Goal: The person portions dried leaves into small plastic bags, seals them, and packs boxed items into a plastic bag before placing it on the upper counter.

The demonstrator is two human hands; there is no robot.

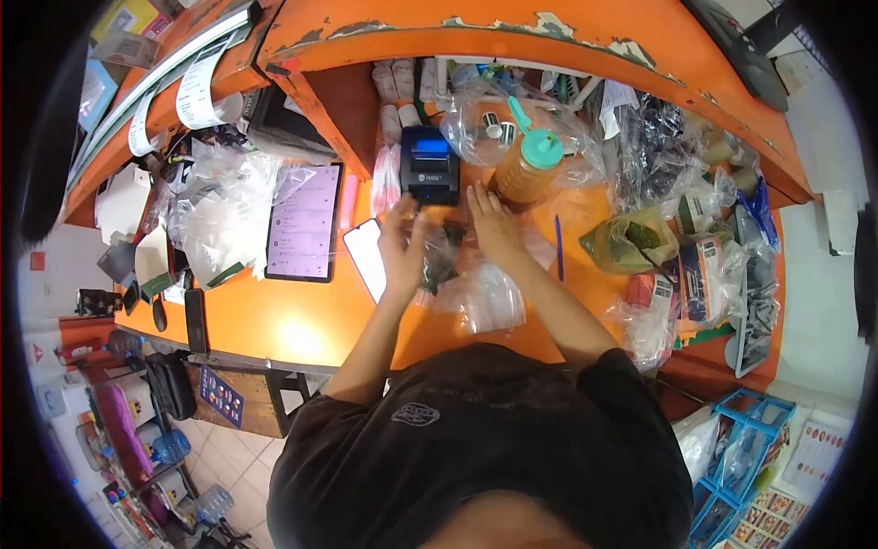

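Observation:
My left hand (400,252) is raised over the orange desk, just right of a phone with a white screen (368,259). It is slightly blurred; its thumb and fingers look apart, with nothing seen in them. My right hand (495,225) is open, its fingers stretched forward beside a brown-filled bottle with a teal lid (530,166). I cannot tell whether they touch it. Between my hands is a clear plastic bag with something dark inside (442,260). Nearer my body lie clear plastic bags (492,300). A black receipt printer (430,171) stands ahead of both hands.
A tablet (303,222) lies on the left, near crumpled clear plastic (215,206). To the right are a blue pen (560,247), a bag with green contents (631,242) and piled packages (702,274). An orange shelf edge (457,41) overhangs the back.

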